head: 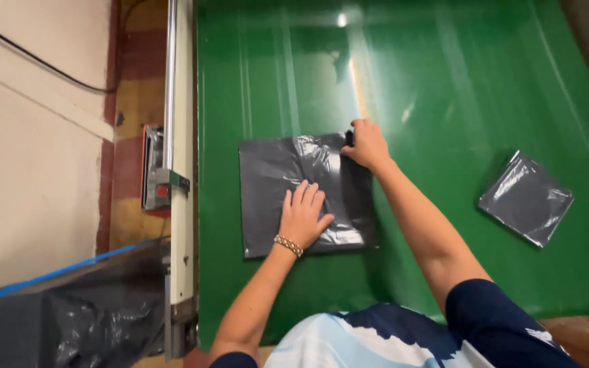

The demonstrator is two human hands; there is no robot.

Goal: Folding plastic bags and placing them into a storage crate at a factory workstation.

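Left grip (303, 213) lies flat, fingers spread, on a dark grey plastic bag (274, 174); right grip (366, 144) pinches its far right corner. Green counter (444, 102) underneath; folded bag (526, 197) far right.

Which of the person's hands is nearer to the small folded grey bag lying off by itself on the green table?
The right hand, gripping the top right corner of the large grey bag, is nearer the small folded bag. The left hand lies flat on the large bag, farther away.
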